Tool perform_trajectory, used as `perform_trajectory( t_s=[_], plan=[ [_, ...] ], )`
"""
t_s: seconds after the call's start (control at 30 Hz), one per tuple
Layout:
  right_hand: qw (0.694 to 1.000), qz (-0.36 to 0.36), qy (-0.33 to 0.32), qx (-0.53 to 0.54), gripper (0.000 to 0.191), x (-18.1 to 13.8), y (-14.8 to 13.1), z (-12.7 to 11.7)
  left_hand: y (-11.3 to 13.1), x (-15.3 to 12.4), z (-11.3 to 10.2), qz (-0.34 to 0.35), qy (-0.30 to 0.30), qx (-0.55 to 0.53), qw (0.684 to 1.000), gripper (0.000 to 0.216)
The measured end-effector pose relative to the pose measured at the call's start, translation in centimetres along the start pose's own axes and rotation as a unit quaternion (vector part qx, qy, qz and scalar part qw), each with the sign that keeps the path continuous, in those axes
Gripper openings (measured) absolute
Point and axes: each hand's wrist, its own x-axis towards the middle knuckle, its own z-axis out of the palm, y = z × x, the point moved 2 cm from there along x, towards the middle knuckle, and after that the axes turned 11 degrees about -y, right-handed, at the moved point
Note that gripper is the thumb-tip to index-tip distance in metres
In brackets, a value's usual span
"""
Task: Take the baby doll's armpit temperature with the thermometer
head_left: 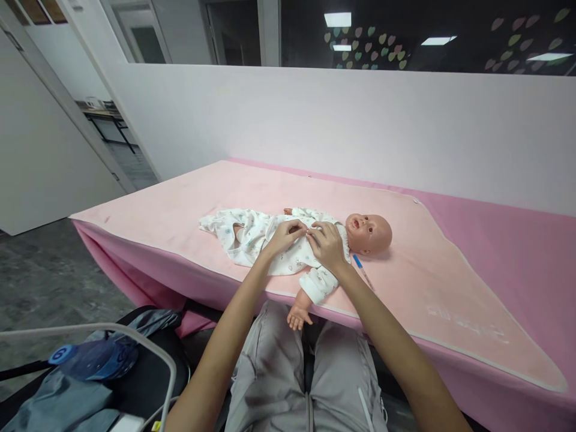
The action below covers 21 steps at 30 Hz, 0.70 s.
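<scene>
A baby doll lies on its back on a pale pink blanket, head to the right. It wears a white printed romper. One doll arm hangs over the table's front edge. My left hand pinches the romper cloth at the doll's chest. My right hand grips the same cloth just beside it, near the collar. Both hands have their fingers closed on the fabric.
The blanket covers a table with a darker pink cover, set against a white wall. A blue and white pen lies by the doll's neck. A bag with a blue cap sits on a chair at lower left. My grey-trousered legs are below.
</scene>
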Motion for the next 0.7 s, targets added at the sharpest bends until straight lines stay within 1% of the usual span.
perform_trajectory(
  t_s=[0.1,0.3,0.43,0.53,0.7],
  plan=[
    [1.0,0.005,-0.01,0.007,0.014,0.08,-0.07,-0.06,0.07,0.01,-0.09,-0.006,-0.005,-0.002,1.0,0.017],
    [0.999,0.044,-0.007,0.003,0.017,0.04,0.04,-0.17,-0.17,-0.03,-0.21,0.0,0.005,-0.011,1.0,0.018],
    [0.999,0.046,-0.001,-0.001,0.015,0.0,0.18,-0.19,-0.38,-0.08,-0.16,0.011,0.019,-0.013,1.0,0.016],
    [0.999,0.049,0.004,0.012,0.014,-0.05,0.33,-0.15,-0.45,0.06,0.0,0.008,0.023,0.005,1.0,0.016],
    [0.998,0.047,-0.01,0.033,0.011,-0.01,0.4,-0.11,-0.28,0.02,0.16,-0.003,0.022,0.028,0.999,0.02]
  ],
)
